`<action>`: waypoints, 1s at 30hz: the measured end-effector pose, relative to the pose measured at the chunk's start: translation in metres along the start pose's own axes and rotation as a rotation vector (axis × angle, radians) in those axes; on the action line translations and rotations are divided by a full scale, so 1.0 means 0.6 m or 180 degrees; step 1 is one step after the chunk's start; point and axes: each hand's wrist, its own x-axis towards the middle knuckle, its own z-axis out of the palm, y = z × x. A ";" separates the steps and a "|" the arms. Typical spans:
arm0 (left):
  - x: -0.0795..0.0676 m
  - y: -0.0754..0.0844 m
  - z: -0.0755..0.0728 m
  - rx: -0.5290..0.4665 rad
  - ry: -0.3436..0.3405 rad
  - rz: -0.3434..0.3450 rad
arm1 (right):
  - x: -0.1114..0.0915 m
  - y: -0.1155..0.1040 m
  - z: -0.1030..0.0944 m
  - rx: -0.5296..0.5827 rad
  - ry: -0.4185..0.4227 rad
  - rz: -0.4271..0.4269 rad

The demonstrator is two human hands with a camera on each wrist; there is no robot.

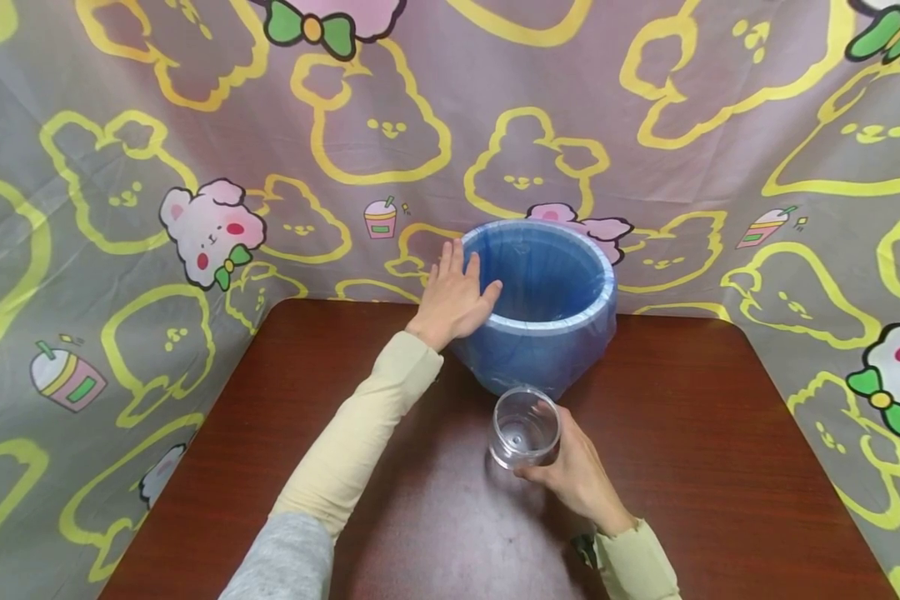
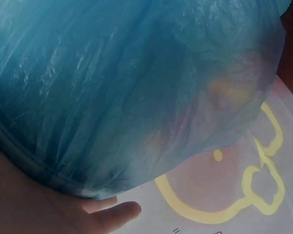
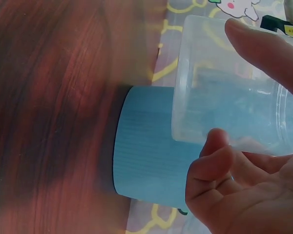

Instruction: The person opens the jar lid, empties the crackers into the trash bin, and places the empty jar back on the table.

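Observation:
A blue bin [image 1: 537, 358] stands at the back of the table, with a thin translucent plastic bag [image 2: 136, 97] drawn over its rim and outer wall. My left hand [image 1: 453, 296] rests on the bin's left rim, its fingers spread and fairly straight. In front of the bin, my right hand [image 1: 579, 471] grips a clear plastic cup [image 1: 523, 429] by its side, thumb opposite the fingers. The cup's open mouth faces up toward the head view, and nothing shows inside it. In the right wrist view, the cup [image 3: 224, 87] is off the tabletop.
Under everything lies a dark reddish wood table [image 1: 720, 467] with rounded back corners. A fabric curtain [image 1: 390, 100] printed with yellow bear outlines surrounds the table at the back and both sides, close behind the bin.

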 end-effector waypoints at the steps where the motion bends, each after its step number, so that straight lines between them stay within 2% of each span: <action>1: 0.000 0.000 0.000 -0.0006 0.0008 -0.0002 | 0.000 0.000 0.001 -0.0009 -0.0004 0.0009; 30: -0.001 -0.003 0.002 -0.0002 0.0066 0.0030 | -0.003 0.011 0.019 -0.0034 -0.0163 0.0232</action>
